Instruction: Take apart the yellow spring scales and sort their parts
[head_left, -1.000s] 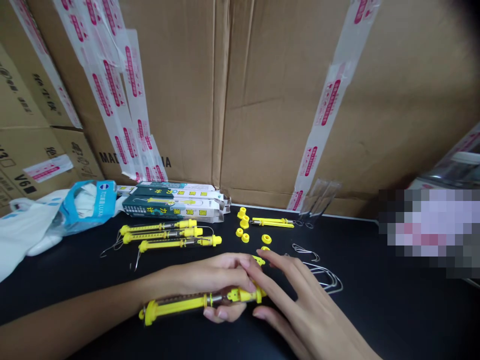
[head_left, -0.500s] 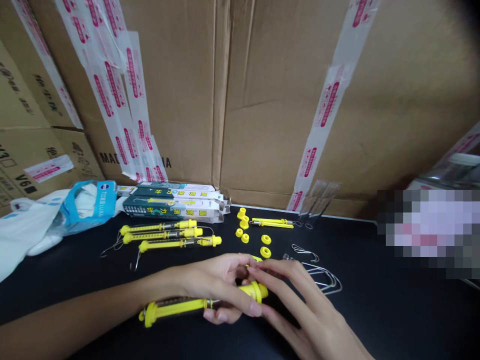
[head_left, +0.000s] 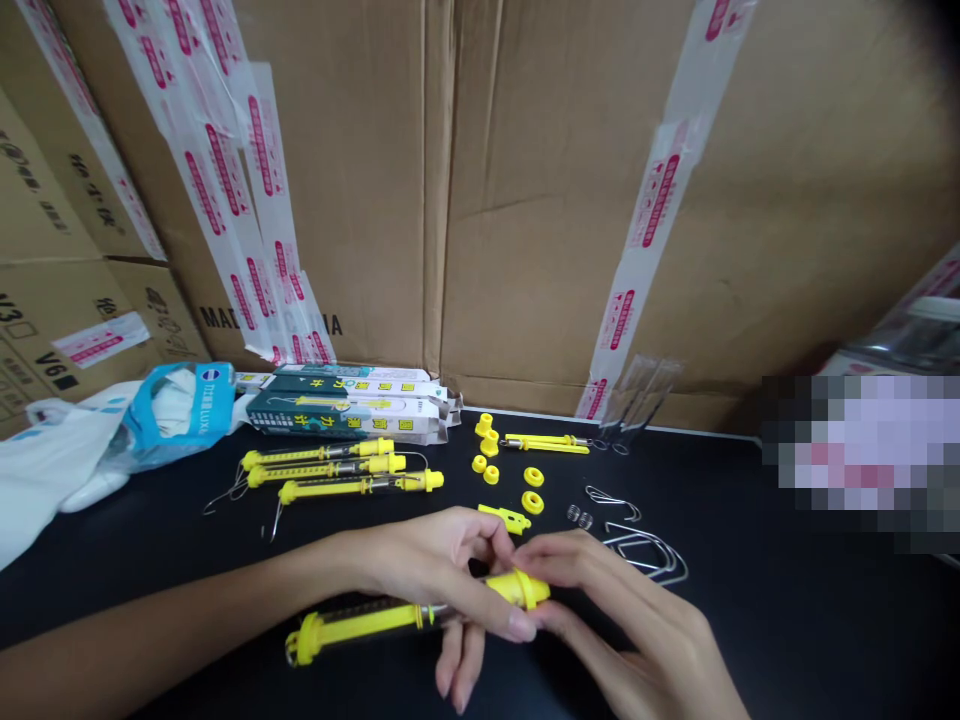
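My left hand [head_left: 450, 575] is wrapped round a yellow, clear-tubed spring scale [head_left: 367, 625] near its right end, thumb along the front and two fingers loose below. The scale lies sideways just above the black table, its ringed end to the left. With thumb and fingers, my right hand [head_left: 630, 610] pinches the yellow end cap [head_left: 534, 590] at the scale's right tip. Just behind the hands lies a flat yellow plate [head_left: 505, 519]. Small springs [head_left: 579, 516] and bent wire hooks [head_left: 649, 552] rest beyond my right hand.
Three similar spring scales [head_left: 360, 486] lie at the left behind my left arm. Several yellow caps [head_left: 490, 443] and rings [head_left: 533, 503] sit mid-table, beside a yellow inner piece [head_left: 546, 442] and clear tubes [head_left: 645, 400]. Printed boxes [head_left: 345, 415] and a tissue pack [head_left: 184, 405] stand before cardboard.
Both hands and the spring scale have shifted slightly right and down. My left hand's lower fingers have loosened from the tube. The flat yellow plate and small springs show more fully.
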